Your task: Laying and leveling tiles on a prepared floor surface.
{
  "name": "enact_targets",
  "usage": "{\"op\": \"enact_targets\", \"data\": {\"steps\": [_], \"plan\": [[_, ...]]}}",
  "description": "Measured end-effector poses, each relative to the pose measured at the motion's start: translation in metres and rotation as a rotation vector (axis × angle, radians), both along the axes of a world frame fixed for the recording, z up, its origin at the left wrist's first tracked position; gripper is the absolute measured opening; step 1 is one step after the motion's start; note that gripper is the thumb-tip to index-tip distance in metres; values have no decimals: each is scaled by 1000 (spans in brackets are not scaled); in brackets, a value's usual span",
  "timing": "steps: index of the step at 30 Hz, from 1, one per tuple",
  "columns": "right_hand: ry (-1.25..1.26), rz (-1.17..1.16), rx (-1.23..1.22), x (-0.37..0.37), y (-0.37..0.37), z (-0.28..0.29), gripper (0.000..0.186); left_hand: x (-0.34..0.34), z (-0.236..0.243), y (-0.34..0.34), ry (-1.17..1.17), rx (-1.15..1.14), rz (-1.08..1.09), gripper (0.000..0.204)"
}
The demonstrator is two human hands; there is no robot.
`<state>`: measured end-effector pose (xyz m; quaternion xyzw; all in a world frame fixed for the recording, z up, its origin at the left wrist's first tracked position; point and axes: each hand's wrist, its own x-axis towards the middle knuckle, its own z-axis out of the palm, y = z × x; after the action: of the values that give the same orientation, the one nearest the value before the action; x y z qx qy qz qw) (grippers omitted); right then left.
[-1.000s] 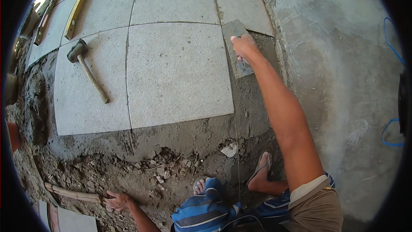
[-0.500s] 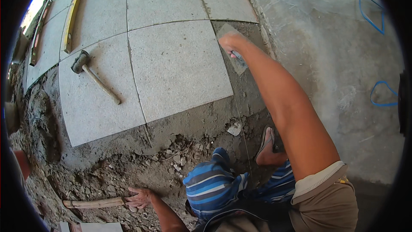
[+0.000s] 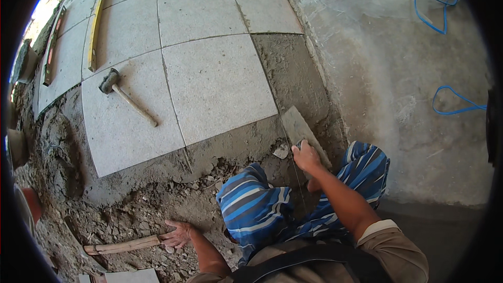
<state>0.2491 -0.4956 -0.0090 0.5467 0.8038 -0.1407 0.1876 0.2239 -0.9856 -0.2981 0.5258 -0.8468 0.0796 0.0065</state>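
My right hand [image 3: 308,157] is closed round the handle of a flat rectangular plastering trowel [image 3: 299,127]. The trowel lies at the near part of a strip of wet mortar [image 3: 290,63], just past the near right corner of a pale speckled tile [image 3: 217,86]. A thin string [image 3: 295,163] runs toward me beside the trowel. Down at the left, my left hand [image 3: 178,234] rests with spread fingers on rubble, touching the end of a wooden handle [image 3: 123,246]. That handle meets a thin, dark blade-like piece [image 3: 78,241].
A mallet [image 3: 126,97] lies on the neighbouring tile. Farther off are a yellow straightedge [image 3: 99,21] and a spirit level [image 3: 54,47]. Mortar lumps [image 3: 57,149] are heaped at left. Bare concrete [image 3: 387,89] with a blue cord [image 3: 456,110] spans the right. Broken rubble [image 3: 141,209] lies before me.
My right hand has drawn the trowel toward me, from the far end of the mortar strip to its near part. My left hand stays by the wooden handle. The view has shifted slightly.
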Motion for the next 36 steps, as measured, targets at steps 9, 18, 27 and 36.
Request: {"op": "enact_targets", "data": {"steps": [9, 18, 27, 36], "plan": [[610, 90, 128, -94, 97, -44, 60, -13, 11, -2, -74, 18, 76, 97], [612, 208, -14, -230, 189, -117, 67, -10, 11, -18, -7, -39, 84, 93], [700, -218, -4, -156, 275, -118, 63, -5, 7, -24, 30, -26, 24, 96], [759, 84, -107, -73, 156, -116, 56, -8, 12, -8, 57, -23, 10, 96]]}}
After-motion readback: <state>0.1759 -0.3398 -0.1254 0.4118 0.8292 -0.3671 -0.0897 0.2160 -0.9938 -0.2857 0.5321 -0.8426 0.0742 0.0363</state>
